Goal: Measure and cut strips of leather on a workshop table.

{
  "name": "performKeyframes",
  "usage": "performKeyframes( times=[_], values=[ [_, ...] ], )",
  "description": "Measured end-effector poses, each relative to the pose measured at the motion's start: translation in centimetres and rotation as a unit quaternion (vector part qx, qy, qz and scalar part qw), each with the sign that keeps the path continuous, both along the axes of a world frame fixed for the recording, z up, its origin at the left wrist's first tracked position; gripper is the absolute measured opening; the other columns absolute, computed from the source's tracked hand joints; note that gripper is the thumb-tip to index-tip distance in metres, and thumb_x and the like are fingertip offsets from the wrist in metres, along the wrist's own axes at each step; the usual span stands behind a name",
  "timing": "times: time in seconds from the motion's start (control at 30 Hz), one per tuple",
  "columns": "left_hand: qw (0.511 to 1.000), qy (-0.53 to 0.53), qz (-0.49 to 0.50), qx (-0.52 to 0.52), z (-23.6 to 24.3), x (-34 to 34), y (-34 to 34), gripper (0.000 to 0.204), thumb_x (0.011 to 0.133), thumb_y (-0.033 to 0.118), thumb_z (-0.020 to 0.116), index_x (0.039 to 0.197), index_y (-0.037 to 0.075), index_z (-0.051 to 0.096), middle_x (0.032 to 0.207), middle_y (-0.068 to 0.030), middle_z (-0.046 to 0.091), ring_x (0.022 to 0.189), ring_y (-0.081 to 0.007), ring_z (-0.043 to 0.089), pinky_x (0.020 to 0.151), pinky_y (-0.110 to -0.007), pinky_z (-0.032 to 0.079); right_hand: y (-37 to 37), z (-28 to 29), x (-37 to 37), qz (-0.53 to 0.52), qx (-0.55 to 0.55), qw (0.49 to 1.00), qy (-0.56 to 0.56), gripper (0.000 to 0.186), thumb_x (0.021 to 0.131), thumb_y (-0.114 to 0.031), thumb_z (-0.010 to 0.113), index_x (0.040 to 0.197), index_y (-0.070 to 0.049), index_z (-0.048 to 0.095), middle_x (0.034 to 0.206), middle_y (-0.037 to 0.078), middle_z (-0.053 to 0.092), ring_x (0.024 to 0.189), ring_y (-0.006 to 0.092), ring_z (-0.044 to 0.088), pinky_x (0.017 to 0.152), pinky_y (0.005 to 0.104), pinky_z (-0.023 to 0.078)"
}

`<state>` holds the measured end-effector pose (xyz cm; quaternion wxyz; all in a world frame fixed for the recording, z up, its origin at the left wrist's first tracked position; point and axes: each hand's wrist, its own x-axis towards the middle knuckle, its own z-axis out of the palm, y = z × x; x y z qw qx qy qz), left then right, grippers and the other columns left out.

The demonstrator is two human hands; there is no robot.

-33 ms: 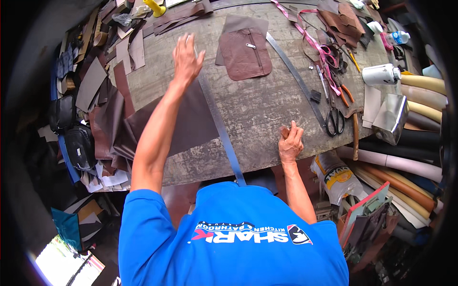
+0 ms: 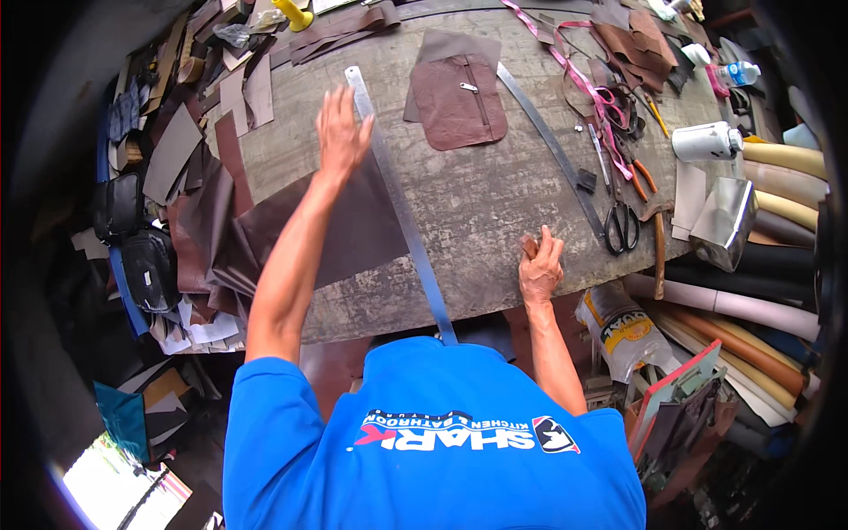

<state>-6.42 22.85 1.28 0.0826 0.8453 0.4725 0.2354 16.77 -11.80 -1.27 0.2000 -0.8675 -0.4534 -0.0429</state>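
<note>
A long steel ruler [image 2: 402,212] runs from the far left of the worktable to its near edge at my body, along the right edge of a dark brown leather sheet [image 2: 353,225]. My left hand [image 2: 343,132] is beside the ruler's far part, fingers stretched, fingertips at or over its left edge; I cannot tell how firmly it presses. Near the front edge, my right hand [image 2: 541,269] is closed with curled fingers around something small and brownish that I cannot make out. Beyond the ruler lies a reddish-brown leather piece with a zipper [image 2: 459,102], on a greyish sheet [image 2: 442,46].
Another metal strip [image 2: 552,141] lies right of centre. Black-handled scissors [image 2: 621,230], orange-handled pliers [image 2: 643,177], a hammer [image 2: 658,252] and a white can [image 2: 707,140] are at the right. Leather scraps [image 2: 172,155] crowd the left. Material rolls [image 2: 724,300] stick out at the right.
My left hand has moved slightly nearer to me, uncovering the ruler's far end with its hole. My right hand is almost unmoved.
</note>
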Motion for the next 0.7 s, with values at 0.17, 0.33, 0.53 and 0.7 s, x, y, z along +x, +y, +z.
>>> performKeyframes(
  times=[0.17, 0.33, 0.53, 0.7],
  values=[
    [0.986, 0.144, 0.029, -0.081, -2.2, -11.0, -14.9, 0.067, 0.092, 0.035, 0.061, 0.147, 0.006, 0.036, 0.157, -0.0184, 0.024, 0.145, -0.0429, 0.016, 0.114, -0.059, 0.017, -1.1, 3.5, -7.2, 0.154, -0.046, 0.974, 0.162, 0.046, 0.088, -0.032, 0.068, 0.123, -0.007, 0.055, 0.092, 0.014, 0.055, 0.066, 0.0366, 0.063, 0.052, 0.046, 0.051],
    [0.981, 0.141, 0.115, -0.066, -3.7, -18.0, -18.8, 0.068, 0.095, 0.044, 0.052, 0.151, 0.011, 0.032, 0.161, -0.0108, 0.017, 0.148, -0.0383, 0.01, 0.116, -0.058, 0.011, -1.7, 3.0, -14.7, 0.207, -0.153, 0.951, 0.171, 0.062, 0.085, -0.028, 0.071, 0.136, -0.004, 0.045, 0.1, 0.019, 0.053, 0.067, 0.0391, 0.065, 0.054, 0.0471, 0.053],
    [0.974, 0.145, 0.165, -0.048, -4.0, -20.8, -19.4, 0.066, 0.095, 0.045, 0.05, 0.148, 0.008, 0.037, 0.16, -0.0116, 0.02, 0.147, -0.0371, 0.014, 0.118, -0.054, 0.013, -1.0, 3.9, -15.8, 0.139, -0.197, 0.951, 0.196, 0.054, 0.086, -0.022, 0.069, 0.128, -0.001, 0.043, 0.103, 0.023, 0.054, 0.082, 0.0453, 0.064, 0.069, 0.052, 0.053],
    [0.977, 0.12, 0.167, -0.048, -3.9, -20.5, -19.6, 0.068, 0.094, 0.044, 0.051, 0.149, 0.009, 0.034, 0.159, -0.0107, 0.021, 0.147, -0.0361, 0.015, 0.118, -0.053, 0.013, -1.3, 0.1, -14.2, 0.071, -0.154, 0.947, 0.273, 0.047, 0.074, -0.016, 0.071, 0.114, 0.0, 0.051, 0.091, 0.023, 0.063, 0.09, 0.0417, 0.064, 0.078, 0.0476, 0.05]
  ],
)
